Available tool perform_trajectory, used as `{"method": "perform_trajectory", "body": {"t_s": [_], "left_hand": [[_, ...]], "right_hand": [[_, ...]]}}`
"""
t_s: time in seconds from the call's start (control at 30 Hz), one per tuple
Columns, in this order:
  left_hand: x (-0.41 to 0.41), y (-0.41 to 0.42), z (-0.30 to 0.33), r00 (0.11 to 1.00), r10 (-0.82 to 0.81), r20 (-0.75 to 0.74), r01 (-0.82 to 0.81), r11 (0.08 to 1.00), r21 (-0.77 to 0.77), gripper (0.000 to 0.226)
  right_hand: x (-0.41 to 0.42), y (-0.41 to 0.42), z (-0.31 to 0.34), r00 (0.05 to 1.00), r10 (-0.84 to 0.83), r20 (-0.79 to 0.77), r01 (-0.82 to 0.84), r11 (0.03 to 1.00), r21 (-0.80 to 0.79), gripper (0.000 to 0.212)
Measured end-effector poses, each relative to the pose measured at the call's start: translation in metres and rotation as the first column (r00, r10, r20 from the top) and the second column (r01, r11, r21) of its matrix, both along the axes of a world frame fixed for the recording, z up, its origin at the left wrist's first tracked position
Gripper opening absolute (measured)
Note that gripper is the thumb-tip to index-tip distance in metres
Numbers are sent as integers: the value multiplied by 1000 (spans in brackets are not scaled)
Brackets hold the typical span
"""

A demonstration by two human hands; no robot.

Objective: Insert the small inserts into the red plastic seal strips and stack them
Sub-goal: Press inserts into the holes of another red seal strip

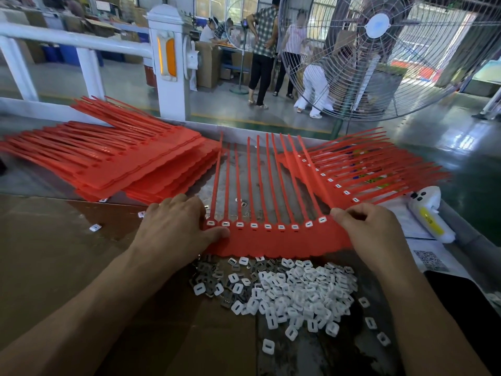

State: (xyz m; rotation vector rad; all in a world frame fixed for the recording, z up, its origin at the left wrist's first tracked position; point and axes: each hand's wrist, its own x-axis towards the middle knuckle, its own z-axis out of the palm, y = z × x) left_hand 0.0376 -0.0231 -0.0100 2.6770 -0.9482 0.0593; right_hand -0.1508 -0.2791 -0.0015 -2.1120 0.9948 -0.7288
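- Single view: head-worn, wide-angle, looking forward and down over the bench (pixel 54 267).
- Close range: both forearms enter from the bottom corners of the frame.
- Upper frame takes in the factory floor beyond; straight edges bow near the borders.

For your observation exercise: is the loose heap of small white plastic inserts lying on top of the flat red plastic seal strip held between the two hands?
No: the heap of small white plastic inserts lies on the table nearer the person, beside the near edge of the red plastic seal strip.
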Motion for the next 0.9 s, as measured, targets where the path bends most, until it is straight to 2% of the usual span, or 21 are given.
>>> {"method": "perform_trajectory", "body": {"t_s": [0.07, 0.17, 0.23, 0.37, 0.6, 0.8, 0.9], "left_hand": [[-1, -1, 1, 1000, -2, -23, 1, 1000, -28, 59], [-2, -2, 4, 997, -2, -74, -3, 997, -77, 51], [-2, -2, 5, 995, 5, -104, -15, 995, -95, 48], [-2, -2, 6, 983, 5, -182, -40, 981, -189, 38], [2, -2, 7, 925, -62, -376, -68, 944, -323, 21], [6, 1, 8, 872, -136, -471, -68, 918, -390, 16], [6, 1, 10, 850, -176, -497, -56, 907, -417, 16]], "right_hand": [[3, 2, -1, 998, 23, 60, -27, 997, 67, 20], [3, 4, -5, 995, 98, 19, -99, 986, 135, 25], [3, 5, -6, 991, 134, 25, -136, 977, 162, 15], [5, 8, -3, 986, 117, 117, -136, 976, 170, 13], [5, 12, 4, 969, 50, 241, -73, 993, 88, 7], [5, 17, 7, 954, 35, 297, -43, 999, 22, 4], [5, 17, 8, 946, 17, 323, -24, 1000, 17, 10]]}}
